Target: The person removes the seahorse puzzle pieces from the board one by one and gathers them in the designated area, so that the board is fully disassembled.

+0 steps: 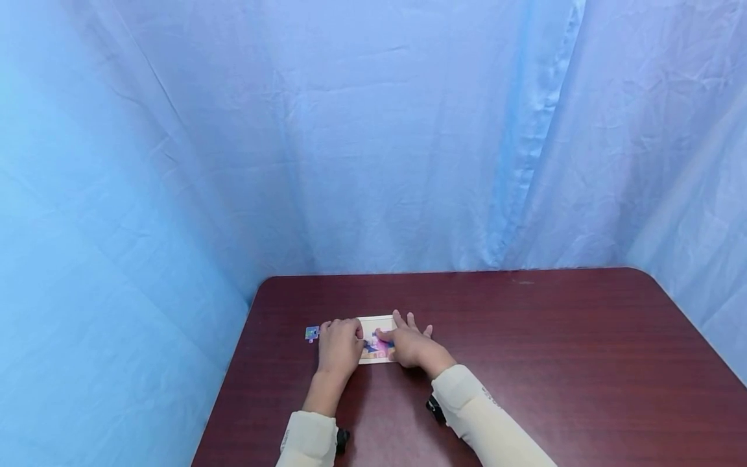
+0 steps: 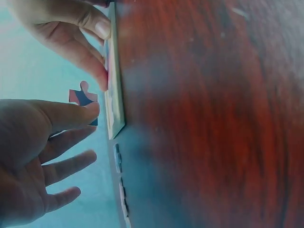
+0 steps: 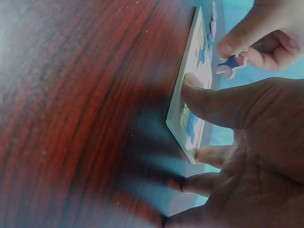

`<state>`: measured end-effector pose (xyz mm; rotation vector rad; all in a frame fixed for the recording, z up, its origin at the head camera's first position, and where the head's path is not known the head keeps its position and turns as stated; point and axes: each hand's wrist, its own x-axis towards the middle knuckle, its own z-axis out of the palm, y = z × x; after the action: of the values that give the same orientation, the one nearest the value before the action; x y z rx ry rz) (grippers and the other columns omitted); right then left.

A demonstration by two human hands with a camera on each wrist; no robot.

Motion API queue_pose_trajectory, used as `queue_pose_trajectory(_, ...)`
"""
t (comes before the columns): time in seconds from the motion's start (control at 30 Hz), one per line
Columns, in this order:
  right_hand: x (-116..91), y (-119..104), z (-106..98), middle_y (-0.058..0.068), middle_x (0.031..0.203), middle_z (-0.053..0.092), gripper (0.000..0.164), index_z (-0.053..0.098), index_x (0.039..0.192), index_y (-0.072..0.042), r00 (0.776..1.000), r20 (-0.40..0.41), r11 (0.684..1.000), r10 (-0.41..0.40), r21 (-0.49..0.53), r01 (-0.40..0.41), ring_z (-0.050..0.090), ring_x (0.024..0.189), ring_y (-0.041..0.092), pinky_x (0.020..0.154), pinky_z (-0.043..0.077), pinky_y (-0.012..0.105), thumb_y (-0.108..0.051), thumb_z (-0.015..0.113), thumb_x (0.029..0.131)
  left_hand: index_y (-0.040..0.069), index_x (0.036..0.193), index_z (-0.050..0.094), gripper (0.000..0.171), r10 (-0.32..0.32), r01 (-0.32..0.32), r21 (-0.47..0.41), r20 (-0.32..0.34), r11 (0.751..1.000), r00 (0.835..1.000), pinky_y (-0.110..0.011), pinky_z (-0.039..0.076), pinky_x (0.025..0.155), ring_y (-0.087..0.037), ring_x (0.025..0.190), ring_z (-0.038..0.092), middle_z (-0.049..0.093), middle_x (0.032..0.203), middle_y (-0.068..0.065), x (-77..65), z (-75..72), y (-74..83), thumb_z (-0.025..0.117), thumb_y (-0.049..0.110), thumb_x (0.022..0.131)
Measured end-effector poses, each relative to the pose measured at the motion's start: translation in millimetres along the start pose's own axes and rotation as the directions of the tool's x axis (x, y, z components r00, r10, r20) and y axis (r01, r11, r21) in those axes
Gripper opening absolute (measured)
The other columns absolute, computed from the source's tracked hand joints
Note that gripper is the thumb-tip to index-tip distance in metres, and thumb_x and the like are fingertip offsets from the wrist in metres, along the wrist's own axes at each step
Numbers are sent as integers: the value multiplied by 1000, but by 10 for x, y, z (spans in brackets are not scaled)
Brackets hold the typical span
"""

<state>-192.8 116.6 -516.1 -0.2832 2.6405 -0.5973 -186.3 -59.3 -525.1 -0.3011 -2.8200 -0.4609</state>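
A puzzle piece [image 2: 83,99] in dark blue and pink is pinched between thumb and index finger of my left hand [image 1: 340,345]; its other fingers spread out in the left wrist view. The piece is held just above the left part of a pale-rimmed puzzle board [image 1: 373,318], which lies flat with colourful pieces set in it. My right hand [image 1: 413,346] rests at the board's right side. Its thumb [image 3: 204,102] presses on the board near the front edge, while the other fingers extend past the right edge, fingertips down at the table.
A loose blue and purple puzzle piece [image 1: 312,333] lies on the table left of the board. Along the dark red wooden table [image 1: 554,350], several flat pieces [image 2: 123,195] show edge-on in the left wrist view. Light blue curtains [image 1: 397,143] hang behind and at both sides.
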Motion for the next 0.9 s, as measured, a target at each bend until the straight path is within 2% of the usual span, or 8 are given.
queue_pose_trajectory(0.1,-1,3,-2,20,178,14,59,56,153,-31,1000,0,1000,2,1,-2,8,164,50,120,10,84,-13,70,99,19,72,62,29,-40,40,-52,-3,998,999,-52,48,102,-20,73,67,65,66,5,-2,-52,-3,89,13,83)
queue_pose_trajectory(0.2,-2,6,-4,20,177,14,59,56,153,-31,1000,-1,1000,-1,5,1,8,164,50,120,10,84,-12,70,99,19,76,62,29,-61,60,-76,-11,995,998,-50,49,101,-19,73,68,66,67,4,-16,-112,-19,91,17,83)
queue_pose_trajectory(0.33,-9,5,-4,21,177,14,58,56,153,-30,1000,2,1000,-11,4,11,8,164,51,119,10,85,-12,70,99,20,77,67,25,-53,48,-86,-57,995,997,-44,52,82,-18,67,65,68,68,4,-52,-187,-69,92,21,82)
queue_pose_trajectory(0.43,-10,9,-3,22,177,13,58,56,153,-29,1000,2,1000,-20,3,20,8,163,51,119,11,85,-12,70,99,20,81,74,17,-81,74,-124,-49,990,996,-39,50,72,-13,63,61,71,70,6,-88,-232,-112,90,23,84)
queue_pose_trajectory(0.5,-10,12,1,21,177,13,58,56,153,-29,1000,4,1000,-24,5,24,8,163,51,119,11,85,-12,70,99,19,89,81,9,-111,106,-152,-23,983,994,-40,52,74,-13,67,65,76,76,4,-123,-260,-142,88,24,87)
queue_pose_trajectory(0.63,-15,15,2,20,178,13,59,56,154,-29,1000,1,1000,-21,12,21,8,164,50,120,10,84,-12,69,99,17,110,84,19,-140,138,-158,-4,978,990,-49,56,92,-22,93,77,83,99,-2,-187,-291,-226,81,26,94)
queue_pose_trajectory(0.73,-19,16,3,19,178,12,59,55,154,-30,1000,0,1000,-17,17,17,7,164,49,120,8,84,-13,70,99,14,113,83,19,-148,144,-140,-17,980,989,-52,57,92,-28,103,78,82,107,-5,-224,-307,-314,75,22,98)
queue_pose_trajectory(0.9,-20,17,6,19,178,12,60,55,154,-30,1000,-2,1000,-12,21,12,6,164,49,120,6,84,-13,70,99,9,112,82,18,-188,185,-102,-19,977,982,-56,58,85,-33,102,77,81,109,-10,-270,-334,-452,70,16,101)
